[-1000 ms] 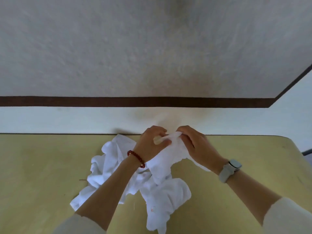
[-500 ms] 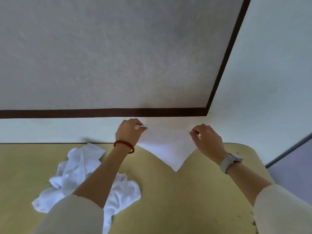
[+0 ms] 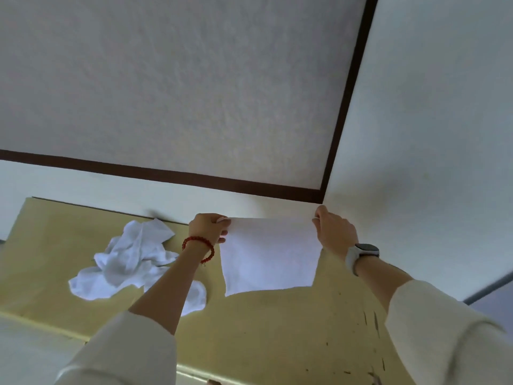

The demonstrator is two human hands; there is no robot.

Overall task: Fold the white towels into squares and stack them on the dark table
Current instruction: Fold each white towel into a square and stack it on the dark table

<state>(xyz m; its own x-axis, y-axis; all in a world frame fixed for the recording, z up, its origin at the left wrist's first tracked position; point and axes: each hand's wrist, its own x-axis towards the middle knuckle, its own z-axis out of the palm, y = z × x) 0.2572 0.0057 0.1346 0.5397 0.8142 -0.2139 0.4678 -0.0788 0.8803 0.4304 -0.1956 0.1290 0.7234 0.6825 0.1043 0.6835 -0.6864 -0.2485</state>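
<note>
Head view: my left hand (image 3: pixel 209 226) and right hand (image 3: pixel 334 232) are each pinching a top corner of a white towel (image 3: pixel 270 255), holding it spread above the yellow table (image 3: pixel 263 329). More crumpled towels (image 3: pixel 130 262) are lying near the table's far edge.
</note>
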